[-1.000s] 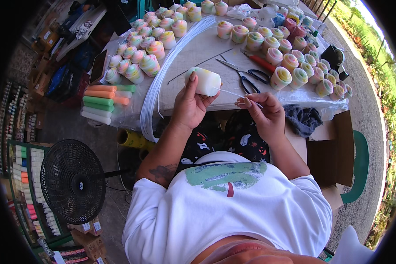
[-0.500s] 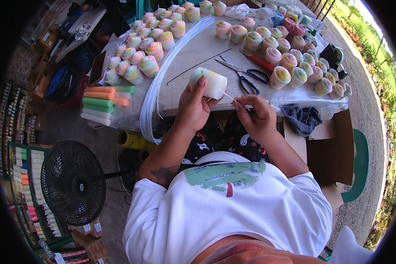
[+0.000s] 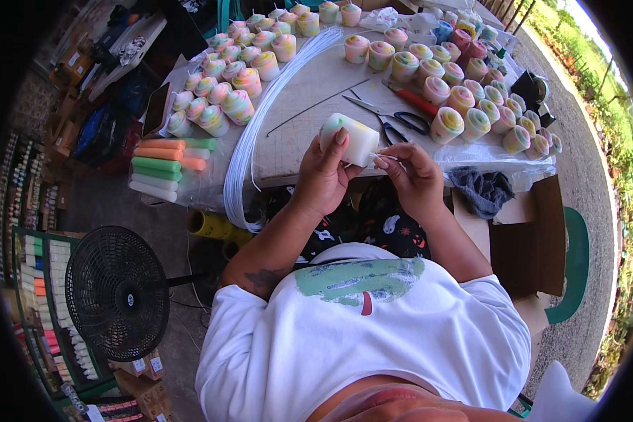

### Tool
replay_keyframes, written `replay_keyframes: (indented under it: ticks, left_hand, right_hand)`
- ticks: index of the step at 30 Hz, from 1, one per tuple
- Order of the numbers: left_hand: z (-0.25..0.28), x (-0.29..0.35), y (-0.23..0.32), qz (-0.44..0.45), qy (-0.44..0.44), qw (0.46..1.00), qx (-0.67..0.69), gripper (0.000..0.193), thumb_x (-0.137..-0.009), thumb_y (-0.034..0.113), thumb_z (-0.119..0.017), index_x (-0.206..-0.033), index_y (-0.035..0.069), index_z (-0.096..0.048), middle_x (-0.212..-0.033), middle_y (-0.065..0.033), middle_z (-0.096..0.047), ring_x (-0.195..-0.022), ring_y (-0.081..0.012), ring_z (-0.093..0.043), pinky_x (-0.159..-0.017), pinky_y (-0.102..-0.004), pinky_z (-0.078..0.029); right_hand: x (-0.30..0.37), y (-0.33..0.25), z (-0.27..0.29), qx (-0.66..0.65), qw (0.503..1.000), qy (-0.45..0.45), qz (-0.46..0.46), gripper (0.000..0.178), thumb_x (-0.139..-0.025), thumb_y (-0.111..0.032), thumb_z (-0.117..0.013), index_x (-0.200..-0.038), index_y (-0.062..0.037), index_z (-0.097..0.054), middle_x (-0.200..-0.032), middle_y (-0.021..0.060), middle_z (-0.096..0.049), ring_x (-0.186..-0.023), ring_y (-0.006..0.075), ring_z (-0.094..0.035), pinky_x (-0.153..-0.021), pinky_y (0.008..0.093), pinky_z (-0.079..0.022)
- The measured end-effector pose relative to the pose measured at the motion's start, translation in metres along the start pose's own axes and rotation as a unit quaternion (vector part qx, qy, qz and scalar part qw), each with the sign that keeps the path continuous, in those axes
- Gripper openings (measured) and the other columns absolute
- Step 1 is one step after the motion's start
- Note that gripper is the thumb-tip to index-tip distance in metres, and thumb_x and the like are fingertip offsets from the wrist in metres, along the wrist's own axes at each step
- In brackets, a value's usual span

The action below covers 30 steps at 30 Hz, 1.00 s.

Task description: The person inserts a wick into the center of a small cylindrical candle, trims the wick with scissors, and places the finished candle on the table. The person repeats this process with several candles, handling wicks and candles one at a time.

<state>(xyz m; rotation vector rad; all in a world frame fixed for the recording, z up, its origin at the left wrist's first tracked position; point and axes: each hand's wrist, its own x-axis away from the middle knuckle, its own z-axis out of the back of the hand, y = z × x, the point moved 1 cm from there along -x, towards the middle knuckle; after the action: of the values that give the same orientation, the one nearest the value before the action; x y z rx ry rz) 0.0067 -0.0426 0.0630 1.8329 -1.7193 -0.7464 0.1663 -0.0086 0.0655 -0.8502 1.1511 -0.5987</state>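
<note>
My left hand point(image 3: 322, 174) is wrapped round a white pillar candle point(image 3: 361, 142) with faint green and yellow patches, tipped on its side above the table's near edge. At the candle's right end, my right hand point(image 3: 415, 176) pinches a thin white wick point(image 3: 375, 155) between thumb and fingertips. Only a short piece of wick shows between the candle and those fingers. Just beyond lie scissors point(image 3: 377, 109) with dark handles, blades spread. A thin dark rod point(image 3: 309, 111) rests to their left.
A long bundle of white wicks point(image 3: 250, 133) curves over the table point(image 3: 288, 151). Multicoloured candles stand in groups at the left point(image 3: 237, 105) and right point(image 3: 446, 124). Coloured sticks point(image 3: 155, 164) lie at the left edge. A dark cloth point(image 3: 482, 190) and cardboard box point(image 3: 527, 243) sit at right; a fan point(image 3: 117, 292) stands left.
My left hand has brought the candle rightward, closer to my right hand. Less wick shows between the candle's end and my right fingers.
</note>
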Motion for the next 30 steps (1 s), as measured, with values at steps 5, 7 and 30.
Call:
replay_keyframes:
  ticks: [5,7,30]
  left_hand:
    - [-0.001,0.000,-0.001,-0.004,-0.018,1.000,-0.012,0.040,-0.088,0.035,-0.064,-0.114,0.009,-0.048,-0.106,-0.0052,-0.057,-0.097,-0.0153,-0.059,-0.084,-0.0320,-0.052]
    - [-0.004,0.001,-0.003,0.002,-0.018,1.000,-0.005,0.041,-0.088,0.036,-0.064,-0.114,0.009,-0.048,-0.107,-0.0053,-0.056,-0.099,-0.0154,-0.059,-0.084,-0.0324,-0.052]
    - [-0.005,0.005,-0.007,-0.011,-0.013,1.000,-0.005,0.038,-0.088,0.033,-0.065,-0.111,0.006,-0.051,-0.105,-0.0067,-0.058,-0.098,-0.0163,-0.061,-0.084,-0.0339,-0.053]
  right_hand:
    - [-0.003,-0.004,0.001,0.007,0.999,-0.017,0.032,0.009,-0.081,0.000,-0.067,-0.089,-0.0027,-0.063,-0.085,0.0073,-0.064,-0.079,0.0178,-0.061,-0.071,0.0278,-0.047]
    - [-0.006,-0.003,0.001,0.009,0.997,-0.009,0.073,0.008,-0.081,0.000,-0.067,-0.087,-0.0026,-0.062,-0.086,0.0078,-0.062,-0.080,0.0185,-0.059,-0.072,0.0280,-0.046]
    - [-0.001,0.007,0.000,-0.232,0.971,-0.049,-0.033,0.017,-0.087,0.005,-0.059,-0.098,-0.0030,-0.050,-0.093,0.0022,-0.053,-0.090,0.0093,-0.056,-0.081,0.0232,-0.046]
